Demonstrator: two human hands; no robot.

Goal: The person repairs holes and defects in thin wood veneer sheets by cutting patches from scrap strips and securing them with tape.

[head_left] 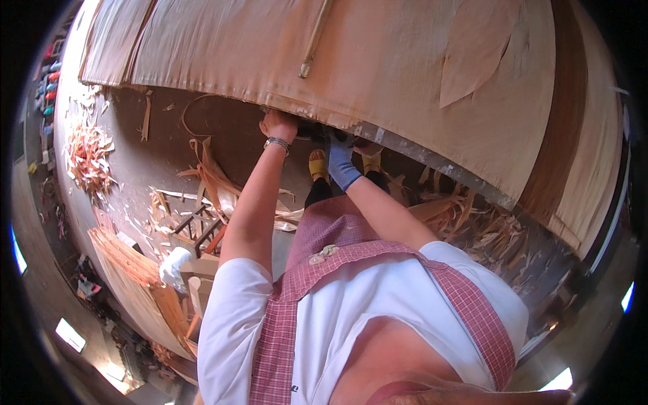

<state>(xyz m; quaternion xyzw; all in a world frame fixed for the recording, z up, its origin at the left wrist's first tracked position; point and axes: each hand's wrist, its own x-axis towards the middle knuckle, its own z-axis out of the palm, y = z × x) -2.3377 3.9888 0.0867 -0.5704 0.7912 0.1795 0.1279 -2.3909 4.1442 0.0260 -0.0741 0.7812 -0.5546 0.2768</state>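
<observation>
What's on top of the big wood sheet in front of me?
A thin stick and what looks like a loose veneer piece at right. The wood sheet directly beneath them is covered.

That apron (364, 256) is red-and-white check, the shirt (364, 297) plain white. I can see a blue glove (342, 167) and yellow slippers (317, 165). The far veneer sheets (385, 67) are pinkish tan, with a dark brown band (567, 108) toward the right; the shavings (89, 158) over left look orange-tan.

I see no legible txt from here; tiny dk mark (294, 389) on shirt (337, 297), approx 6 o'clock, unreadable.
</observation>
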